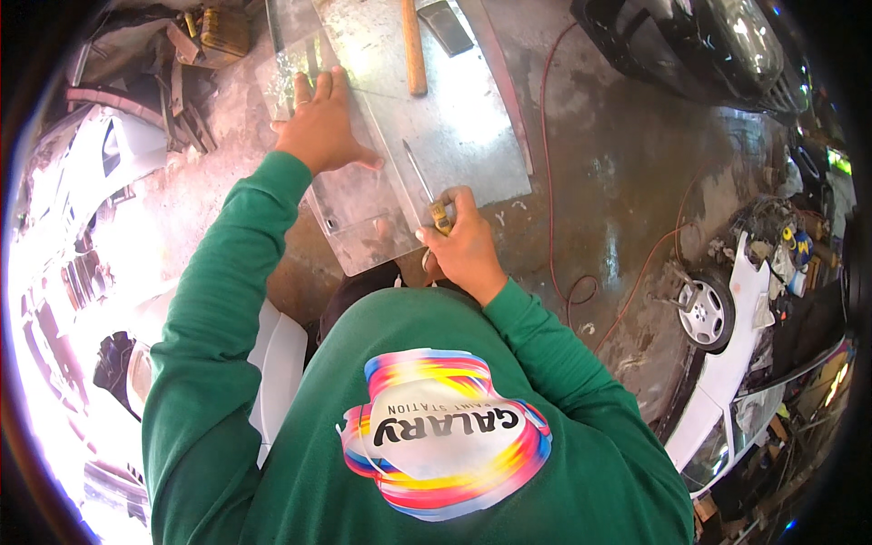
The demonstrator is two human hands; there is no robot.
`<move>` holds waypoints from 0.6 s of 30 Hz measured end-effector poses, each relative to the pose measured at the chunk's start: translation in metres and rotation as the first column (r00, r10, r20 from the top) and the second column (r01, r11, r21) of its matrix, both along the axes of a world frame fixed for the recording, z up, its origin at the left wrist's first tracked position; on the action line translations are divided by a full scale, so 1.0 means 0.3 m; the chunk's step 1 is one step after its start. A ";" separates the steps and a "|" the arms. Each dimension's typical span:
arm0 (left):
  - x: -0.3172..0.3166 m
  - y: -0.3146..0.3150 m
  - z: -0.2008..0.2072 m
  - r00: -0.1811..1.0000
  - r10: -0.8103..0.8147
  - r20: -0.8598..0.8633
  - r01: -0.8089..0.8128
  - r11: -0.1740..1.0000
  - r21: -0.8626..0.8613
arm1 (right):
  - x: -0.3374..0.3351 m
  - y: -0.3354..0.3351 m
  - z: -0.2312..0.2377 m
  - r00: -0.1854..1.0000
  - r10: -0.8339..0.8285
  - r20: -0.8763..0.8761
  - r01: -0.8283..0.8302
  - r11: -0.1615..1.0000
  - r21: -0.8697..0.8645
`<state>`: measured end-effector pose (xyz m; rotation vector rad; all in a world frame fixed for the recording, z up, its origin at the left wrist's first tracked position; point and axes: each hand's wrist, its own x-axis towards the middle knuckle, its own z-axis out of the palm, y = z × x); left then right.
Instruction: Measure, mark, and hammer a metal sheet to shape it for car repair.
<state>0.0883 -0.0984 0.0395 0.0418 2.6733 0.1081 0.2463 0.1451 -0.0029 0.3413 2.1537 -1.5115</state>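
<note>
My left hand (pixel 315 125) lies with fingers spread on a long, greyish see-through panel (pixel 359 238), pressing near its far part. In my right hand (pixel 466 243) is a screwdriver (pixel 440 216), gripped by its yellow handle. Its thin shaft points away from me and slightly left, over the panel's right side. A shiny metal sheet (pixel 486 150) lies to the right of the panel. On that sheet rest a wooden handle (pixel 414 45), its far end cut off by the picture's edge, and a dark rectangular block (pixel 445 27).
A red hose (pixel 549 136) runs along the stained concrete floor on the right. Beyond it sits a glossy black car part (pixel 681 50). At the right are a wheel (pixel 705 313) and a white car body (pixel 718 404). A yellow container (pixel 224 34) and scrap pieces lie far left.
</note>
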 end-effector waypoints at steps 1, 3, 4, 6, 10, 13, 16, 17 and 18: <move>-0.001 -0.004 -0.005 1.000 0.000 -0.011 0.000 1.000 0.008 | -0.002 -0.001 0.000 1.000 -0.001 0.014 0.001 1.000 -0.005; -0.001 -0.007 -0.014 1.000 -0.001 -0.011 0.002 1.000 0.016 | 0.002 -0.002 -0.015 0.998 0.028 -0.051 -0.027 0.999 0.024; -0.002 -0.007 -0.016 1.000 -0.003 -0.012 0.003 1.000 0.025 | 0.005 -0.001 -0.023 0.992 0.059 -0.116 -0.053 0.997 0.055; -0.003 -0.011 -0.020 1.000 -0.003 -0.023 0.004 1.000 0.025 | 0.007 -0.001 -0.029 0.992 0.058 -0.109 -0.053 0.997 0.047; -0.008 -0.011 -0.014 1.000 -0.001 0.000 0.001 1.000 -0.004 | 0.005 -0.007 -0.033 1.000 -0.003 -0.013 0.004 1.000 0.006; -0.003 0.001 0.007 0.999 0.015 0.030 -0.015 1.000 -0.007 | 0.013 -0.004 -0.043 0.995 0.029 -0.100 -0.030 0.999 -0.011; -0.001 0.003 0.022 0.999 0.005 0.044 -0.004 1.000 -0.023 | 0.014 -0.004 -0.026 0.993 0.039 -0.110 -0.037 0.999 0.013; 0.000 0.002 0.026 0.999 0.010 0.036 -0.009 1.000 -0.025 | 0.015 -0.003 -0.027 0.992 0.043 -0.118 -0.042 0.999 0.010; 0.001 0.006 0.031 0.999 0.019 0.051 -0.018 1.000 -0.018 | 0.015 -0.004 -0.022 0.989 0.047 -0.138 -0.045 0.999 0.017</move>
